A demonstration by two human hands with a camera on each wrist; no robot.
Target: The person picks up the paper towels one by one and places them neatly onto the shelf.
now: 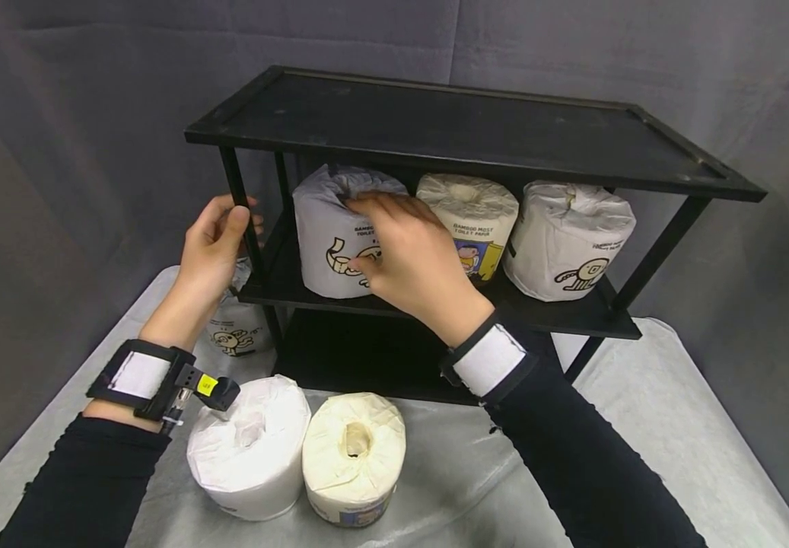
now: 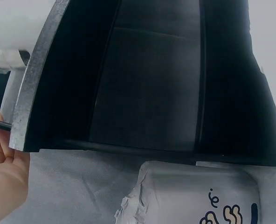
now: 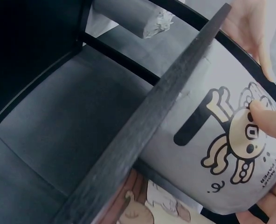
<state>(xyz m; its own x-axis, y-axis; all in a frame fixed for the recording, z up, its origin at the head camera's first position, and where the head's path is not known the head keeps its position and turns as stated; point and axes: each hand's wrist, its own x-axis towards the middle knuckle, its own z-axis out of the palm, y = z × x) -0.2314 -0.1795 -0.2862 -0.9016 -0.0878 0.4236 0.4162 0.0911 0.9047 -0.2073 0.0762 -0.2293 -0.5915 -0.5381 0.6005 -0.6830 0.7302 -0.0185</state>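
Observation:
My left hand (image 1: pixel 212 240) grips the left front post (image 1: pixel 233 176) of a black two-level rack, its thumb in front and fingers behind. In the left wrist view that hand (image 2: pixel 7 179) shows only at the left edge. At the left end of the rack's upper level stands a white-wrapped toilet roll (image 1: pixel 326 251) with a cartoon print. My right hand (image 1: pixel 415 259) holds this roll, fingers over its top and thumb against its printed front. The right wrist view shows the thumb and fingertips at either side of the print on the roll (image 3: pixel 194 158).
A cream-wrapped roll (image 1: pixel 466 205) and another white roll (image 1: pixel 565 247) stand further right on the same level. Below, a white roll (image 1: pixel 250 449) and a cream roll (image 1: pixel 353 464) stand on the grey cloth (image 1: pixel 462 464). One more wrapped roll (image 1: pixel 233 327) sits left of the rack.

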